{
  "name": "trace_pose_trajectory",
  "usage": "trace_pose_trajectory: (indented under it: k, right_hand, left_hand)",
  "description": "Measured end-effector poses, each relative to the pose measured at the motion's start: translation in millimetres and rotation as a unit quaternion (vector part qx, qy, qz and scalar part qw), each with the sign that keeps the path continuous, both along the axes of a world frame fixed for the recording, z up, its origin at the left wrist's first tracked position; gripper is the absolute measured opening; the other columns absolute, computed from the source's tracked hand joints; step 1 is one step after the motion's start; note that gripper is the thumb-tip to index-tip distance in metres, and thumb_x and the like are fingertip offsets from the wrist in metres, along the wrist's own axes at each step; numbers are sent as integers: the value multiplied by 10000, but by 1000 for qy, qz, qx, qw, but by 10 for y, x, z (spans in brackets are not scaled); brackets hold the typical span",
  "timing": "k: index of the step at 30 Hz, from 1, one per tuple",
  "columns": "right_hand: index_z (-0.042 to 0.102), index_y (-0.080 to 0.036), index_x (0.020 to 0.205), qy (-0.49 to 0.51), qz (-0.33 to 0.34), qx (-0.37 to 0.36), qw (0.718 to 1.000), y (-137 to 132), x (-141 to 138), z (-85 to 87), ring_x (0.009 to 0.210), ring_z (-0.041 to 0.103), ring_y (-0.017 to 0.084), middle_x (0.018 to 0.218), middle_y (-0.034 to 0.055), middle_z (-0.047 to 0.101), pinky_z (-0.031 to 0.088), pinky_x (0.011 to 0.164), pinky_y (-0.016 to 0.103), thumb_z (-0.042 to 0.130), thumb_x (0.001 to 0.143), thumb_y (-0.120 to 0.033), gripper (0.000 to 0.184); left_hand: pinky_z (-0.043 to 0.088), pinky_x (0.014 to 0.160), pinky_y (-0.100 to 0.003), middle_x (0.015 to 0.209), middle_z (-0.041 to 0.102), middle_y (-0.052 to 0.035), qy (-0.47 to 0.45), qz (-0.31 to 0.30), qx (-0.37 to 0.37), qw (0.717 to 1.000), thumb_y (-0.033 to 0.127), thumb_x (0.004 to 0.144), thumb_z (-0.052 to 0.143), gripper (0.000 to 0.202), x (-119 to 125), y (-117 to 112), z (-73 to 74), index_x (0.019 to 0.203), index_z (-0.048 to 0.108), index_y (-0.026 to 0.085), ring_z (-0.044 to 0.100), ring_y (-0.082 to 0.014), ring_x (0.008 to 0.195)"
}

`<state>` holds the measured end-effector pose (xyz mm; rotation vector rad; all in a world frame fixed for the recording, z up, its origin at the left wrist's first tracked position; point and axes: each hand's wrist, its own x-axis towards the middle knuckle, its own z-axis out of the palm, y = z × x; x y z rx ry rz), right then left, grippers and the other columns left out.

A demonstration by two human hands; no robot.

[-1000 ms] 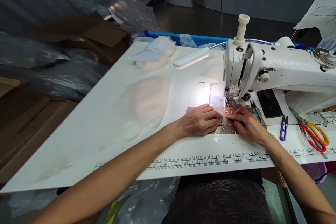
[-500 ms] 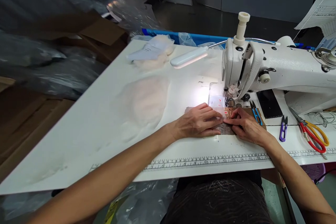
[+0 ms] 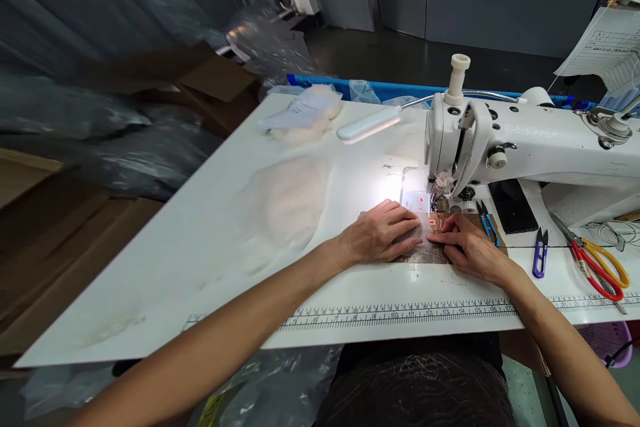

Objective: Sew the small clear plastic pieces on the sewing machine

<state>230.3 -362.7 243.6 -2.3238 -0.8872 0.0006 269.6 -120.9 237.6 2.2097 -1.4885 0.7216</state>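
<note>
My left hand (image 3: 381, 235) lies flat, fingers stretched out, pressing a small sheer piece of fabric (image 3: 424, 230) onto the white table (image 3: 210, 260) just in front of the sewing machine's needle (image 3: 436, 195). My right hand (image 3: 467, 245) rests beside it with fingertips pinching the fabric's edge over a brown grid-marked patch (image 3: 425, 255). Small red marks show on the fabric near the presser foot. The white sewing machine (image 3: 525, 140) stands right behind both hands.
A gooseneck lamp (image 3: 370, 124) lights the needle area. Blue thread snips (image 3: 486, 219), purple snips (image 3: 539, 253) and red-and-yellow scissors (image 3: 597, 261) lie at the right, with a dark phone (image 3: 513, 204). Pale fabric piles (image 3: 293, 197) sit left; cardboard boxes (image 3: 45, 240) flank the table.
The two hands drew a little closer together on the fabric, and the right fingers now pinch its edge. The view shifted slightly; nothing else on the table moved.
</note>
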Motion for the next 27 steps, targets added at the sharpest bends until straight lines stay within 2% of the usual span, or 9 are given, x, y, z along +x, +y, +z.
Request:
trace_pose_trajectory:
  k: [6,13,17,21,24,27]
  right_hand:
    - [730,-251,1113,0,3,-2,1000,-1,0,13,943,592,188,1035,74,535,540,890,394,521,890,-85,348]
    - [730,-221,1105,-15,12,1,1000,-1,-1,9,923,591,189,1018,84,533,549,873,393,510,894,-87,334]
    - [713,-238,1131,-23,4,-16,1000,3,-18,-14,910,585,189,1029,83,526,556,860,393,489,909,-111,340]
    - [671,-244,1189,-35,-12,-59,998,26,-9,-24,892,576,201,1030,84,523,564,834,404,473,893,-118,378]
    - [642,-251,1217,-34,-30,-85,995,55,11,-4,877,572,214,1025,86,530,574,780,409,468,882,-125,397]
    - [632,-261,1215,-31,-43,-89,995,78,19,20,886,574,220,1011,83,537,576,754,393,465,881,-130,396]
  left_hand:
    - [513,684,-327,891,663,-76,12,8,1,1000,336,1021,403,262,-1,0,-15,1052,586,150,569,-165,729]
    - [468,649,-331,884,615,-83,-6,47,37,998,387,1030,361,354,-29,-24,-2,1123,572,120,523,-175,708]
    - [447,682,-351,1034,644,-129,-10,76,68,995,406,1028,347,382,-80,-46,10,1097,592,120,544,-204,792]
    - [407,714,-373,1144,658,-127,-27,110,138,984,389,1022,335,386,-63,-78,77,1124,614,143,554,-221,821]
    - [393,736,-383,1192,654,-128,-24,107,190,976,371,1013,355,376,27,-88,141,1122,630,139,560,-226,826]
    - [389,736,-374,1228,647,-131,-10,92,199,976,386,1000,398,367,114,-79,159,1144,626,137,569,-230,852]
